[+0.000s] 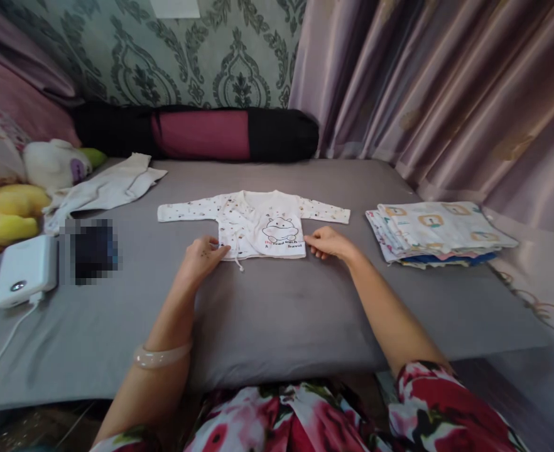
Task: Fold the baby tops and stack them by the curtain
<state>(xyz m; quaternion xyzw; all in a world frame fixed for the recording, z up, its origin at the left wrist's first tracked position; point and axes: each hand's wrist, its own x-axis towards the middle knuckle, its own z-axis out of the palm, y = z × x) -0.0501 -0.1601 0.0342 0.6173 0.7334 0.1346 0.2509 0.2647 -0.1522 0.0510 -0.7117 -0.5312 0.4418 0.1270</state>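
Observation:
A small white baby shirt [258,216] lies spread on the grey sheet, both sleeves stretched out sideways. It has tiny printed spots, a cartoon animal and lettering on the front, and a tie string hanging below the hem. At its lower left corner, my left hand [204,258] has thumb and fingers closed on the side edge. My right hand [328,243] pinches the opposite side near the lower right corner, its fingers curled.
A folded stack of printed cloths [441,229] sits to the right. On the left are a white cloth [110,185], plush toys [53,164], a white power bank [26,271] with a cable, and a blurred dark object [93,251]. A black and maroon bolster [201,135] lines the back.

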